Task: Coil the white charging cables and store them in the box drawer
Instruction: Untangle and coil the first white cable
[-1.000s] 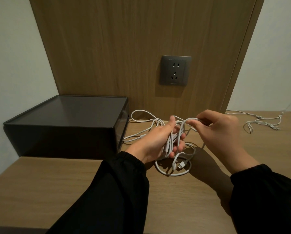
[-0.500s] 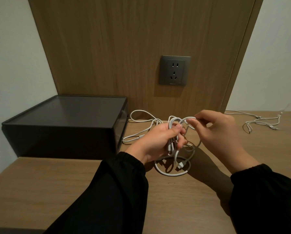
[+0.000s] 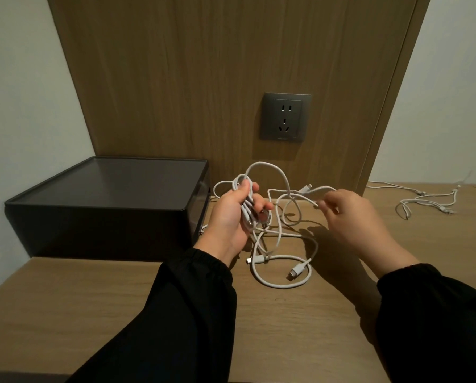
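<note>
Left hand (image 3: 229,217), right hand (image 3: 354,217), two cable tangles (image 3: 259,261) (image 3: 420,193), one box (image 3: 106,186).

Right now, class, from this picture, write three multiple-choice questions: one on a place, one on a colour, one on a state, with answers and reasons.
1. Where does the dark rectangular storage box stand?
A. Left end of the wooden table.
B. Right end.
C. On the floor.

2. What colour is the square wall socket plate?
A. White.
B. Grey.
C. Red.

3. What is the left hand doing?
A. Lying flat.
B. Gripping loops of white charging cable.
C. Opening the drawer.

Answers:
1 A: it fills the table's left end.
2 B: the plate is dark grey.
3 B: it curls round the bundled loops.
</note>
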`<state>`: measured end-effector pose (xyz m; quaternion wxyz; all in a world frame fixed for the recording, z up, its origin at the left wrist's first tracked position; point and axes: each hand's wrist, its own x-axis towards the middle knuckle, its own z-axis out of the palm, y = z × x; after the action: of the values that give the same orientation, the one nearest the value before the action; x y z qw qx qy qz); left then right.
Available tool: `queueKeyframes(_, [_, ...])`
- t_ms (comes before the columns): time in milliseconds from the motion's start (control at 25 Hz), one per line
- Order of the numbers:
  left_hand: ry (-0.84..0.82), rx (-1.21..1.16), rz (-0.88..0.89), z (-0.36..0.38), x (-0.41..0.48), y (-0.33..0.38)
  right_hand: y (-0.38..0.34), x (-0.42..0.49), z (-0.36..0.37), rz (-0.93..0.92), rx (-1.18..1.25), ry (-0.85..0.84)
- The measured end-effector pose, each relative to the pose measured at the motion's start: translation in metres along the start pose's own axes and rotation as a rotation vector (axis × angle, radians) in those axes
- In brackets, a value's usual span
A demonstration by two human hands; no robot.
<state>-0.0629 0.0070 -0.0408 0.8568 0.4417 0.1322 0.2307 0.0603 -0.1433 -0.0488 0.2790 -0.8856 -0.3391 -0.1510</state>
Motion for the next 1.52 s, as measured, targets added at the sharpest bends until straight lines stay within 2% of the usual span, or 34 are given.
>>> queueKeyframes(160, [0.044,-0.034,0.041,0.001,0.0,0.002,0.017,0.008,0.007,0.279,-0.213,-0.181])
queueKeyframes(240, [0.033,-0.036,0.049,0.001,-0.001,0.003,0.018,0.009,0.005,0.33,-0.22,-0.163])
queueKeyframes(280, [0.025,-0.029,0.048,0.001,-0.002,0.003,0.017,0.01,0.003,0.308,-0.184,-0.101])
queueKeyframes(400, [0.01,-0.018,0.023,0.001,-0.004,0.002,0.004,0.004,-0.006,0.138,0.233,0.098])
queueKeyframes(480, [0.003,0.0,-0.011,0.001,-0.004,0.002,-0.011,-0.001,-0.009,0.06,0.506,0.015])
queueKeyframes(560, [-0.008,0.015,-0.048,0.002,-0.004,0.001,-0.02,-0.004,-0.004,0.019,0.579,-0.144])
queueKeyframes(640, [-0.023,0.014,-0.077,0.003,-0.004,0.0,-0.022,-0.005,0.001,-0.005,0.561,-0.215])
queueKeyframes(880, [-0.119,0.032,-0.194,0.004,-0.002,-0.005,-0.019,-0.004,0.004,-0.1,0.34,-0.201])
queueKeyframes(960, [-0.15,0.092,-0.233,0.002,0.0,-0.006,-0.022,-0.006,0.003,-0.133,0.357,-0.118])
queueKeyframes(1120, [-0.291,0.274,-0.309,0.001,-0.002,-0.007,-0.022,-0.01,-0.011,-0.1,0.632,0.123])
queueKeyframes(1280, [-0.488,0.458,-0.319,0.003,-0.008,-0.006,-0.019,-0.01,-0.009,-0.091,0.475,0.221])
queueKeyframes(1400, [-0.544,0.275,-0.291,0.0,-0.007,-0.003,-0.012,-0.006,-0.009,-0.006,0.33,0.138])
queueKeyframes(1520, [-0.449,-0.012,-0.225,-0.002,-0.005,-0.001,-0.01,-0.006,-0.006,-0.01,0.218,0.028])
